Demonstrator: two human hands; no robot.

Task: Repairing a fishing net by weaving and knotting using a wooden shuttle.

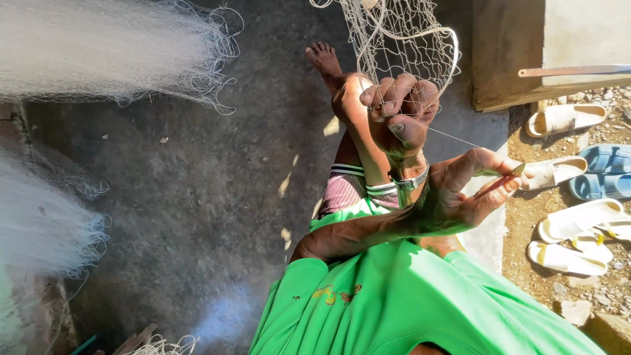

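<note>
Clearly the work centres on the coarse off-white mesh fishing net (401,39), which hangs down from the top of the view to just above the person's knee. Its lower edge is gathered in the right hand (399,112). That hand is clenched into a tight fist around the bunched meshes, with a grey wristwatch (411,181) on its wrist.

A thin pale thread (453,137) runs taut from the fist to the slim reddish netting needle (501,180). The left hand (457,194) pinches the needle between thumb and curled fingers, its arm crossing the body below the right.

To my eye, a knot is being drawn tight. That goes well if the fist keeps the mesh from slipping, while the needle hand pulls steadily along the line of the thread rather than jerking sideways. An even pull should seat the knot without distorting the neighbouring meshes. Whether the knot has closed is hidden inside the fist.

Beyond the hands, a bare foot (323,59) stretches out on the dark concrete floor (197,197). Heaps of fine white netting (98,46) lie well off to the left. Cream sandals (565,118) and blue sandals (605,172) sit on the gravel to the right.
</note>
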